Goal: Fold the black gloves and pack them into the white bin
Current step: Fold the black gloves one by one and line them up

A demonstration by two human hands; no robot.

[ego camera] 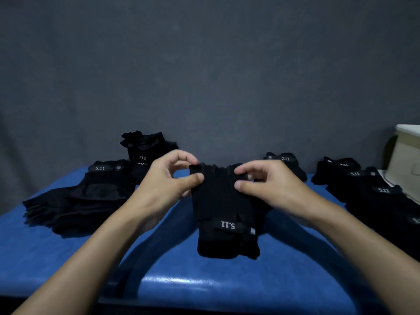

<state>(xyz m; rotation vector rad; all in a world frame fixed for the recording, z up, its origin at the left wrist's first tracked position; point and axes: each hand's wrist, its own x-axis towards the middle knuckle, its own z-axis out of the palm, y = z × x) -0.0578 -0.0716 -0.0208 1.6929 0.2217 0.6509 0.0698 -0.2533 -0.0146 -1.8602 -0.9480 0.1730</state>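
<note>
The picture is dim, with a cold blue cast. Light seems to come from above and in front: a white glare streak lies on the near part of the table, and the arms throw soft, dark shadows on it beneath them. The glove is almost a flat black shape; only its white label is readable. The wall looks grainy. The bin, brightest, is soft. The wide lens stretches the arms at the lower corners.
</note>
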